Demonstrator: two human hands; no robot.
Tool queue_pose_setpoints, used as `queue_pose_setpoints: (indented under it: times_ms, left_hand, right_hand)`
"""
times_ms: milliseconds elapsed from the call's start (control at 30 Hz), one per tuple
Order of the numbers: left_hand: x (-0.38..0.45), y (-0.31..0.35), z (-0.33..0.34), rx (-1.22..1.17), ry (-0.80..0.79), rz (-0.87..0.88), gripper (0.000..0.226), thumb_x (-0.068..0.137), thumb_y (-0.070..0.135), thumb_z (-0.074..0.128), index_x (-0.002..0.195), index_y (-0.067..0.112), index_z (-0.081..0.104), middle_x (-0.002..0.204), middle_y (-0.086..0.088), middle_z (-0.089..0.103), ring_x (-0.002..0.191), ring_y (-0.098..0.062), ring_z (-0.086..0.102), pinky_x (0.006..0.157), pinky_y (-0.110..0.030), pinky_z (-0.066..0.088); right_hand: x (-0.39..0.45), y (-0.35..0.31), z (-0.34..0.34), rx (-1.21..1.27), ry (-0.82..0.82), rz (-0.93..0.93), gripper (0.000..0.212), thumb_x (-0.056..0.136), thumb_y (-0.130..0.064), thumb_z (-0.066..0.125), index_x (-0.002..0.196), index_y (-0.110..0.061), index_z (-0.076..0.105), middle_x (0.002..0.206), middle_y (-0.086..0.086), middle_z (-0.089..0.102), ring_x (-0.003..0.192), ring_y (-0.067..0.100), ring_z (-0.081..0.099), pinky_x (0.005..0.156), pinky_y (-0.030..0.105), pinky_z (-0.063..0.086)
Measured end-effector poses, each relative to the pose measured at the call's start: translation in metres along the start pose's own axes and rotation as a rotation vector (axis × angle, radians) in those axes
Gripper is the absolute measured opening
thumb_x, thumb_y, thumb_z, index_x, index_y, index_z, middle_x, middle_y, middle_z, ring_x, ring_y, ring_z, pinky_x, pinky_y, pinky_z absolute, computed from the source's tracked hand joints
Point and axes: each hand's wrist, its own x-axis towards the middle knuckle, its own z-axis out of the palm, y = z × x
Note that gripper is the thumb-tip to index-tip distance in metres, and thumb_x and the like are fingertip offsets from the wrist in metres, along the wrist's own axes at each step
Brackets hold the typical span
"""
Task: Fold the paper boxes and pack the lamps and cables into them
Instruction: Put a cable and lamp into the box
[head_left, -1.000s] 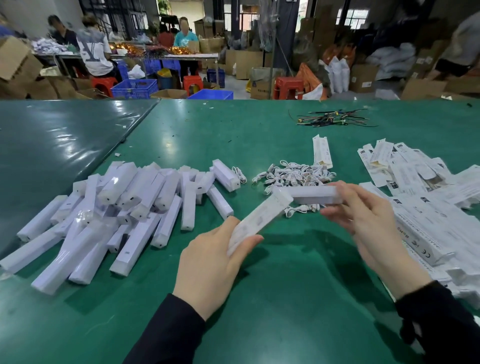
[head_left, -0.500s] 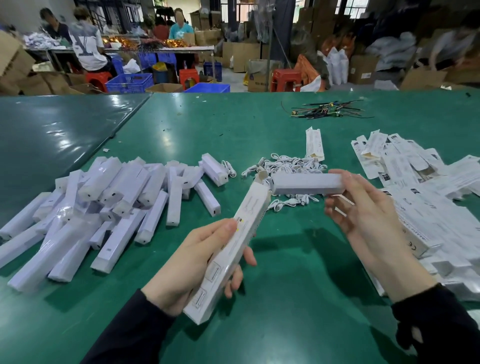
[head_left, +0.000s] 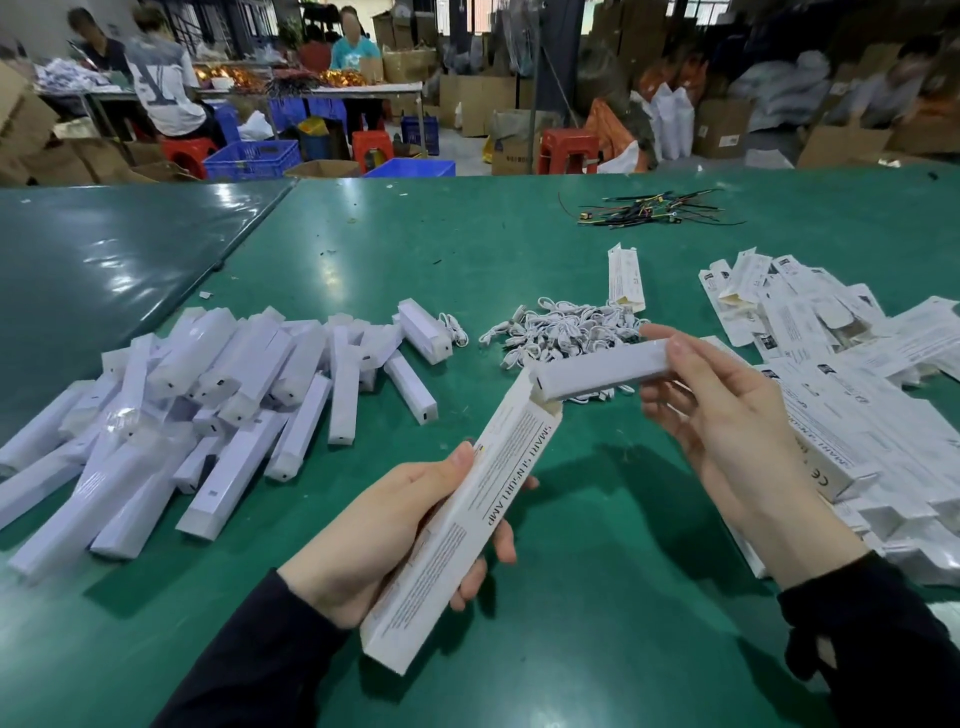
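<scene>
Leftmost, a loose heap of lamps lies on the smooth green desk: long, slim, square-sectioned white bars, some in glossy clear wrap, crossing one another at all angles. Next, the left hand grips a folded paper box, thumb on top and fingers curled beneath; the box is matte white card with fine grey print, long and rectangular, tilted with its open end up and away. At that mouth sits the tip of a lamp, lying nearly level, pinched at its far end by the right hand. Behind the two lies a tangle of thin white coiled cables, and one flat box beyond it. Further back, dark coloured wires are scattered. Rightmost, flat printed box blanks overlap in a broad pile, partly hidden by the right wrist.
</scene>
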Motion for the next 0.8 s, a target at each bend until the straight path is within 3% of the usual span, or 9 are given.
queue_pose_setpoints:
  times_ms: [133,267,433,500,567,667,733,800]
  left_hand:
    - [0.0013,-0.0032,0.0009,-0.009,-0.046,-0.027,0.053,0.098,0.053,0.04,0.117,0.012,0.068,0.075,-0.011,0.063,0.042,-0.015,0.053,0.041,-0.022,0.047]
    - [0.0014,-0.0027,0.004,0.005,-0.06,-0.039,0.053,0.091,0.054,0.046,0.118,0.014,0.068,0.076,-0.01,0.063,0.046,-0.014,0.051,0.042,-0.022,0.047]
    - [0.0011,-0.0032,0.002,-0.02,-0.011,-0.02,0.043,0.088,0.034,0.057,0.113,0.0,0.063,0.077,-0.015,0.065,0.057,-0.022,0.06,0.054,-0.031,0.055]
    - [0.0017,-0.0055,0.0036,-0.046,0.027,0.047,0.031,0.083,0.023,0.066,0.105,0.002,0.06,0.076,-0.016,0.062,0.058,-0.026,0.061,0.056,-0.034,0.057]
    - [0.003,-0.0074,0.0053,0.075,0.128,0.119,0.028,0.076,0.019,0.076,0.098,0.012,0.06,0.074,-0.011,0.06,0.051,-0.025,0.056,0.052,-0.032,0.053]
    - [0.0044,-0.0088,0.007,0.329,0.234,0.195,0.035,0.069,0.034,0.08,0.098,0.023,0.064,0.072,0.004,0.059,0.05,-0.019,0.048,0.047,-0.027,0.045]
    - [0.0037,-0.0085,0.0071,0.432,0.236,0.235,0.033,0.071,0.034,0.075,0.103,0.027,0.068,0.074,0.011,0.057,0.058,-0.012,0.048,0.053,-0.024,0.043]
    - [0.0015,-0.0072,0.0062,0.528,0.184,0.241,0.041,0.074,0.021,0.067,0.114,0.027,0.067,0.086,0.014,0.061,0.073,-0.006,0.054,0.067,-0.018,0.044]
  right_hand:
    - [0.0005,0.001,-0.0019,-0.045,0.029,-0.045,0.022,0.098,-0.012,0.053,0.11,-0.012,0.072,0.076,-0.001,0.065,0.061,0.004,0.058,0.063,0.014,0.053]
    - [0.001,0.0025,-0.0029,-0.097,0.017,-0.055,0.023,0.099,-0.013,0.052,0.11,-0.014,0.072,0.07,-0.005,0.063,0.062,0.005,0.057,0.065,0.015,0.053]
    - [0.0026,0.0034,-0.004,-0.136,0.026,-0.032,0.023,0.1,-0.013,0.052,0.105,-0.015,0.074,0.072,-0.002,0.062,0.061,0.007,0.054,0.059,0.016,0.052]
    - [0.0027,0.0031,-0.0048,-0.146,0.035,-0.03,0.023,0.099,-0.015,0.054,0.1,-0.016,0.076,0.071,0.0,0.06,0.059,0.009,0.052,0.058,0.016,0.052]
    - [0.0025,0.0027,-0.0056,-0.158,0.043,-0.044,0.021,0.098,-0.017,0.056,0.098,-0.015,0.077,0.071,-0.001,0.06,0.059,0.01,0.05,0.058,0.017,0.051]
    - [0.0031,0.0031,-0.0067,-0.196,0.041,-0.071,0.02,0.097,-0.015,0.056,0.097,-0.013,0.076,0.075,-0.005,0.064,0.061,0.011,0.047,0.059,0.017,0.051]
    - [0.003,0.0025,-0.0072,-0.239,0.037,-0.099,0.02,0.097,-0.015,0.056,0.097,-0.013,0.076,0.076,-0.008,0.066,0.06,0.01,0.047,0.059,0.017,0.05]
    - [0.0023,0.0008,-0.0088,-0.284,0.028,-0.146,0.02,0.098,-0.015,0.056,0.097,-0.014,0.076,0.076,-0.006,0.066,0.059,0.011,0.046,0.059,0.018,0.048]
